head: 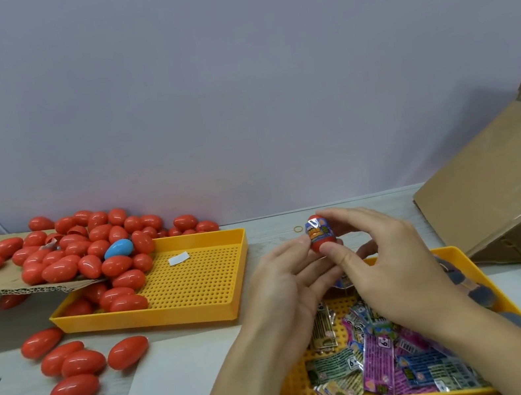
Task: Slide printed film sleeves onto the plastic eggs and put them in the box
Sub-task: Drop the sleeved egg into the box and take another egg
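Pinching the glossy red plastic egg [322,238] between both hands' fingers [329,249], I judge it light, slippery; hold its bare ends.

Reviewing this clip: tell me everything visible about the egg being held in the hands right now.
The held egg is glossy red plastic, standing roughly upright above the table between the two yellow trays. A printed film sleeve, shiny, with blue and orange graphics, wraps its upper and middle part; the red lower end and a bit of the top show bare. The left hand touches its left side with fingertips; the right hand pinches it, thumb at the bottom, fingers over the top.
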The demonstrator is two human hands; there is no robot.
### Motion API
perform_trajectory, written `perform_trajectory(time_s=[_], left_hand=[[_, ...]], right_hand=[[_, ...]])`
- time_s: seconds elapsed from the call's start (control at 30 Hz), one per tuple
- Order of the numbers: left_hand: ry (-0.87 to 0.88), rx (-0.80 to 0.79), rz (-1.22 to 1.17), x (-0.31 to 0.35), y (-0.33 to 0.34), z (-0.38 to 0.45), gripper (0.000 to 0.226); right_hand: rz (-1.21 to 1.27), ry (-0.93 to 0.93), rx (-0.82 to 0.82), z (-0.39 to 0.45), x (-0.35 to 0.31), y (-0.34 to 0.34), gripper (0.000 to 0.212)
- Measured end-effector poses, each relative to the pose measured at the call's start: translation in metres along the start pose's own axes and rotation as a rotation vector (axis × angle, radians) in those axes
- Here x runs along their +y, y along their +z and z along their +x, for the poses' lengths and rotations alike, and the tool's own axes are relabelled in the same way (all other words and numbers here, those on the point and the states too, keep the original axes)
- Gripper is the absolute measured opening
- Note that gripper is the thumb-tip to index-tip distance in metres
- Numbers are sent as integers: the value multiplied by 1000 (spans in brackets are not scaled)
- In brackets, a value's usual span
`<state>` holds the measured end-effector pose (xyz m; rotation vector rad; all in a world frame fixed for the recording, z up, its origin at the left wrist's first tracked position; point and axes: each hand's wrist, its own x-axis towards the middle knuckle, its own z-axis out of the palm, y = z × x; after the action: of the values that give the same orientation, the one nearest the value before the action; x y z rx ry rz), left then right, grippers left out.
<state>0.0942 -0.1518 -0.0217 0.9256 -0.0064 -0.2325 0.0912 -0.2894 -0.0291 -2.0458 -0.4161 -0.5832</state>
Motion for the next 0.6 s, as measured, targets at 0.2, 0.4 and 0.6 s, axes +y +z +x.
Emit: perform_trajectory(time_s=[0.2,0.4,0.6], left_hand=[[123,118,-13,3,-2,1,11],[218,227,-32,8,-2,1,16],[241,264,41,5,-5,2,8]], right_hand=[[-32,71,28,0,-7,5,34],[-314,19,-116,22,-35,19,27],[-209,182,-23,26,-32,41,20]])
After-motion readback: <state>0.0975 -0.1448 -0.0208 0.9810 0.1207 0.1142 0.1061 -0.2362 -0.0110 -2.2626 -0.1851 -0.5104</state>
